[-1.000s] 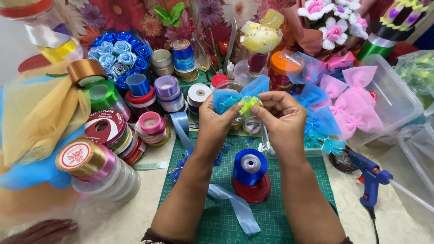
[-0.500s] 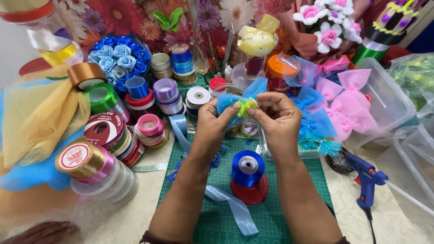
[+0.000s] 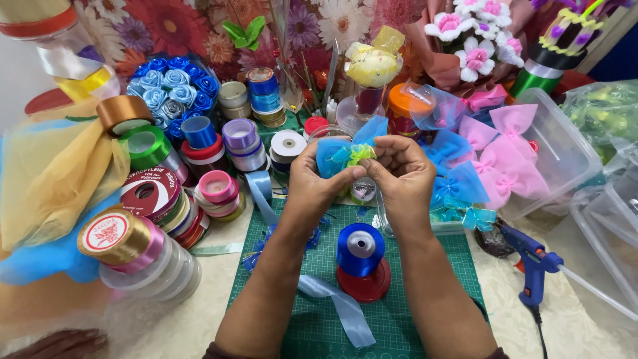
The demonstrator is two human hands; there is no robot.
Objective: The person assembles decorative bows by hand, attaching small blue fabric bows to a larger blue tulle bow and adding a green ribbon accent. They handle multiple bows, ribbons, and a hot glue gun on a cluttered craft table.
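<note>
**Two hands on a blue bow above the mat**

In the middle of the frame, both hands were raised above the green mat (image 3: pixel 319 332) and met at a small blue bow (image 3: pixel 335 154). The left hand (image 3: pixel 318 179) held the bow from the left side with its fingers closed on the mesh. The right hand (image 3: pixel 399 174) was closed too, and its fingertips pinched the green ribbon (image 3: pixel 361 153) at the centre of the bow. Both hands touched the bow, and they were very near to each other.

Below the hands, a blue spool (image 3: pixel 359 249) stood on a red spool (image 3: pixel 363 284) on the mat. A strip of light blue ribbon (image 3: pixel 335 308) lay just beside them, toward the lower middle of the frame. At the left, many spools (image 3: pixel 136 246) were piled together. At the right, a clear box (image 3: pixel 565 149) held pink bows (image 3: pixel 502 156). A blue glue gun (image 3: pixel 531 262) lay at the lower right, well apart from the hands. A bunch of blue roses (image 3: pixel 166 83) stood at the upper left.
</note>
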